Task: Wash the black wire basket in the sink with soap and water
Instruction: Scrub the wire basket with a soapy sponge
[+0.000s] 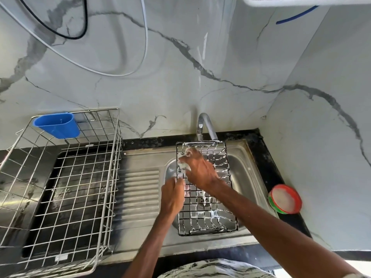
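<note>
I had the black wire basket (208,213) lying flat in the sink (247,171), so the soap would drip down there and not onto the worktop (269,163). My left hand (172,194) was at the basket's left edge. Its fingers (179,182) were curled round the rim wire, I think to stop the basket sliding while I scrubbed. My right hand (200,170) reached over the far part of the basket. Its fingers (187,155) were bent on a small white foamy lump (183,165). It looked like a scrub pad, but I could not tell for sure. The basket lay right under those fingers, with white foam on many wires. The tap (206,125) stood just past my right fingertips. The soap tub (285,198) sat off to the right of my right arm.
</note>
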`<move>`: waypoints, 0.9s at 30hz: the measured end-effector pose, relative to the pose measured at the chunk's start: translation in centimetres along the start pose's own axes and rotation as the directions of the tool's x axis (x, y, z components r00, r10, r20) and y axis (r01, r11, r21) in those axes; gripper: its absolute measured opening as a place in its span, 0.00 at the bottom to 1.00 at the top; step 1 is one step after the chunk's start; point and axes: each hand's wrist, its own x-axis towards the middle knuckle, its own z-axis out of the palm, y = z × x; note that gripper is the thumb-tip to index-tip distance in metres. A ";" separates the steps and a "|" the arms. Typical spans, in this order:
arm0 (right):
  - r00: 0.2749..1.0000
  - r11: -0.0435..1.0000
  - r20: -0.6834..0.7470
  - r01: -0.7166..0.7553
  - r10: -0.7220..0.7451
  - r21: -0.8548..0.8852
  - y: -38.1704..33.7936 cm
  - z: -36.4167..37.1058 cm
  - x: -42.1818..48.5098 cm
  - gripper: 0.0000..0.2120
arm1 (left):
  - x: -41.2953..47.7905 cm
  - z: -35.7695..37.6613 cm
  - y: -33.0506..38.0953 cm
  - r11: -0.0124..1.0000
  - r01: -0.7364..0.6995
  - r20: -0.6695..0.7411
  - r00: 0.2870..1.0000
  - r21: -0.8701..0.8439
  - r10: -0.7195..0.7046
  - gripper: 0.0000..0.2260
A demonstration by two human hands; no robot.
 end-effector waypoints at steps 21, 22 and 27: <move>0.998 0.996 0.034 0.056 -0.054 -0.069 0.6 1.0 -1.3 0.14 | 0.2 0.6 -2.2 0.997 -0.020 -0.082 0.996 0.070 0.026 0.15; 1.000 0.994 0.025 0.020 -0.018 -0.103 1.6 0.6 -1.1 0.13 | 0.2 0.4 -2.5 0.998 -0.027 -0.082 0.996 0.053 0.032 0.15; 0.998 0.979 0.005 -0.061 0.063 -0.192 3.0 0.8 -1.3 0.14 | 0.6 0.5 -2.1 0.992 -0.075 -0.132 0.987 0.102 0.088 0.19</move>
